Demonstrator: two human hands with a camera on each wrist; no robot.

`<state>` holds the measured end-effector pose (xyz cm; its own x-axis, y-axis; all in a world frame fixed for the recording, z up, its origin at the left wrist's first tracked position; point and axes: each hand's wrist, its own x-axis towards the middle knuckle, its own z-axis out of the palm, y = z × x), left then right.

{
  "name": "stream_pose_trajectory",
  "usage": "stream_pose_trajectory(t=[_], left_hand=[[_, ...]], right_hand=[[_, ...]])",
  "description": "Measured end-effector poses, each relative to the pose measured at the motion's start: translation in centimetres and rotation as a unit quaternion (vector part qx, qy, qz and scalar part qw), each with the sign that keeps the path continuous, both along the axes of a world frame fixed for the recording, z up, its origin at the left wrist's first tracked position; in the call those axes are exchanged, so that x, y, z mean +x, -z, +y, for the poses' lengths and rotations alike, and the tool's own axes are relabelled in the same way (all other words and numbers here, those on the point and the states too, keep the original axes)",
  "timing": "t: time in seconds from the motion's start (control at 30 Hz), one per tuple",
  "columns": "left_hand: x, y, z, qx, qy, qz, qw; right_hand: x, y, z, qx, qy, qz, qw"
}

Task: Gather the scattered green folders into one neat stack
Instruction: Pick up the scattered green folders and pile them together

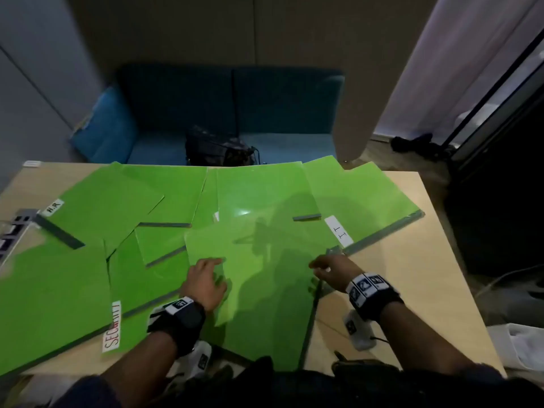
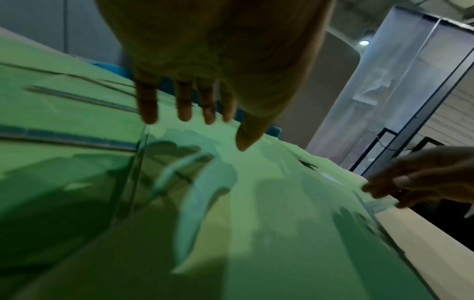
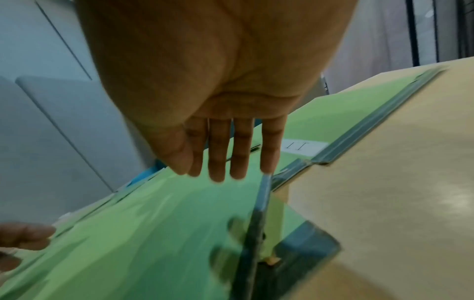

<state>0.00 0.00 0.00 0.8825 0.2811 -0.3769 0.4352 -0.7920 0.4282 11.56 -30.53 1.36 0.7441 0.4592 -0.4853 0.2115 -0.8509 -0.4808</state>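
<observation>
Several green folders with grey spines lie scattered and overlapping on a light wooden table (image 1: 394, 284). The nearest folder (image 1: 265, 278) lies in front of me, its spine (image 1: 309, 319) on the right. My left hand (image 1: 206, 275) is over its left edge with straight, spread fingers (image 2: 184, 109), holding nothing. My right hand (image 1: 323, 267) is open at the spine's far end, fingers (image 3: 241, 162) straight and close together. Other folders carry the labels "H.R" (image 1: 54, 207), "IT" (image 1: 341, 234) and "SECURITY" (image 1: 113, 328).
A blue sofa (image 1: 265, 107) stands behind the table with a dark bag (image 1: 217, 148) and a blue cushion (image 1: 106, 128) on it. A power strip (image 1: 14, 231) lies at the table's left edge. Bare tabletop shows on the right; a glass partition (image 1: 500, 98) stands beyond.
</observation>
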Motion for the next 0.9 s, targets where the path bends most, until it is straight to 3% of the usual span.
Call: stream_pose_trajectory(t=[0.13, 0.27, 0.37, 0.5, 0.63, 0.7, 0.77, 0.9], left_hand=[[-1.0, 0.6, -1.4, 0.047, -0.101, 0.084, 0.990], [-1.9, 2.2, -1.3, 0.044, -0.109, 0.097, 0.988], [-2.2, 2.1, -0.7, 0.000, -0.137, 0.114, 0.984], [-1.3, 1.5, 1.4, -0.024, -0.136, 0.099, 0.985], [-0.2, 1.1, 5.0, -0.094, -0.216, 0.051, 0.970], [-0.3, 1.5, 5.9, -0.119, -0.245, 0.069, 0.960], [-0.4, 2.0, 6.1, -0.123, -0.239, 0.094, 0.959], [-0.8, 4.7, 6.5, -0.160, -0.234, 0.115, 0.952]], right_hand=[[1.3, 1.1, 2.5, -0.057, 0.031, -0.072, 0.995], [2.2, 2.7, 2.9, -0.083, 0.085, -0.024, 0.993], [2.6, 3.1, 2.9, -0.137, 0.052, -0.039, 0.988], [4.0, 3.0, 2.1, -0.040, 0.137, 0.039, 0.989], [5.5, 3.1, 0.0, 0.027, 0.264, 0.076, 0.961], [5.8, 3.9, -0.5, 0.040, 0.305, 0.082, 0.948], [5.6, 4.0, 0.4, 0.026, 0.310, 0.080, 0.947], [3.5, 4.1, 3.9, -0.036, 0.245, 0.044, 0.968]])
